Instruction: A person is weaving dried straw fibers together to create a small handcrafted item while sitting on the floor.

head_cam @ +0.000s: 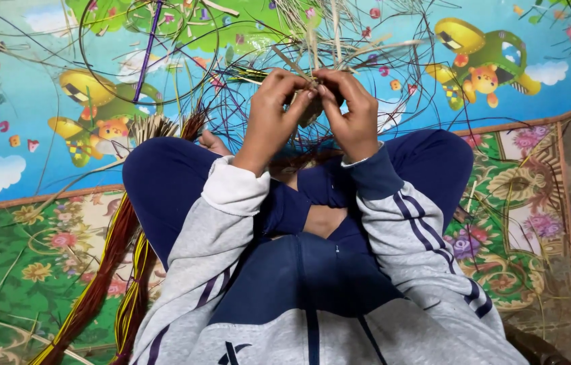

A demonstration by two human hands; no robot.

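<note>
**Weaving thin straw strands by hand**

Lying at the far left, a bundle of red and yellow strands (106, 270) crosses the mat (22, 270). Above the lap, left hand (273, 111) and right hand (351, 111) pinch shut on the small woven piece (312, 101). It looks light, springy, easily kinked; best gripped near the woven core.

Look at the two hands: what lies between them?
In the head view, a small woven bundle of straw strands sits between the left hand and the right hand, pinched by both; loose strands fan outward.
</note>
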